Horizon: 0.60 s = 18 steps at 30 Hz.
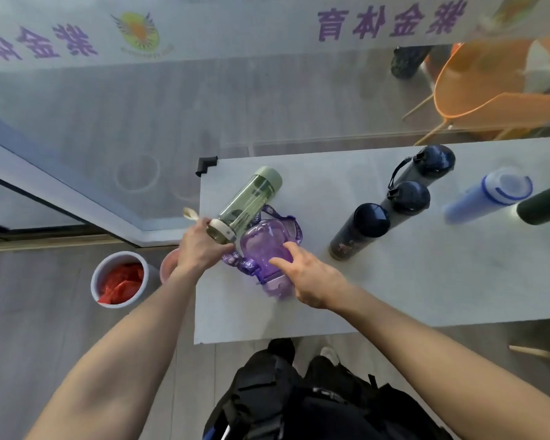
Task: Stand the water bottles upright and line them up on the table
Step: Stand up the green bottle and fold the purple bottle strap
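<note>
- Grey tabletop, left edge: clear green plastic bottle slants, base toward far edge; left hand grips its cream cap;
- right hand rests on purple translucent bottle; grip unclear.

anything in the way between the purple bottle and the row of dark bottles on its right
Nothing visible. Bare table lies between the purple bottle, held by the right hand, and the nearest dark bottle. The green bottle, gripped by the left hand, lies at its other side, off that path.
</note>
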Motion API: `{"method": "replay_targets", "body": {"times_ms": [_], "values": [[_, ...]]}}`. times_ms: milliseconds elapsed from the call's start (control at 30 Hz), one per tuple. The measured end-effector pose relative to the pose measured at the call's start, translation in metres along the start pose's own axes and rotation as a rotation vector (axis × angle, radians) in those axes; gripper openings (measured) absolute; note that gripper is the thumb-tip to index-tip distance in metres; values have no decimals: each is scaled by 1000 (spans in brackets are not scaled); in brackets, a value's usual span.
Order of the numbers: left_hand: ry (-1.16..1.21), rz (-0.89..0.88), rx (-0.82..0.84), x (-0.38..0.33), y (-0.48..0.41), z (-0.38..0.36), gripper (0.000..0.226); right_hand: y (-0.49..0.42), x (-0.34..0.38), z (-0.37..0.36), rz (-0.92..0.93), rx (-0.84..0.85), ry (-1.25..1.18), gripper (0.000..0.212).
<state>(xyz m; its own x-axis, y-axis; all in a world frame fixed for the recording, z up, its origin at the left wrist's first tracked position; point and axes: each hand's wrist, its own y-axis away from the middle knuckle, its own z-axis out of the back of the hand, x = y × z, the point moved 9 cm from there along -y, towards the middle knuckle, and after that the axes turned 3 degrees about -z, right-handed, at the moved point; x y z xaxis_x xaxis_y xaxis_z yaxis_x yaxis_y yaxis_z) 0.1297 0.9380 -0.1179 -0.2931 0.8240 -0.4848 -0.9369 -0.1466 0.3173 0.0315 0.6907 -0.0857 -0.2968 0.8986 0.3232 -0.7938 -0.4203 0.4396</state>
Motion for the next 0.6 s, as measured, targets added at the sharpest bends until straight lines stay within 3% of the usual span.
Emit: {"method": "replay_targets", "body": {"times_ms": [267, 467, 600], "values": [[19, -285, -207, -102, -23, 83, 88, -8, -1, 17, -35, 15, -59, 53], [-25, -456, -208, -207, -53, 95, 83, -10, -1, 20, -26, 15, -94, 45], [-57, -522, -183, -254, -72, 85, 70, -8, -9, 22, -61, -5, -216, 54]]}}
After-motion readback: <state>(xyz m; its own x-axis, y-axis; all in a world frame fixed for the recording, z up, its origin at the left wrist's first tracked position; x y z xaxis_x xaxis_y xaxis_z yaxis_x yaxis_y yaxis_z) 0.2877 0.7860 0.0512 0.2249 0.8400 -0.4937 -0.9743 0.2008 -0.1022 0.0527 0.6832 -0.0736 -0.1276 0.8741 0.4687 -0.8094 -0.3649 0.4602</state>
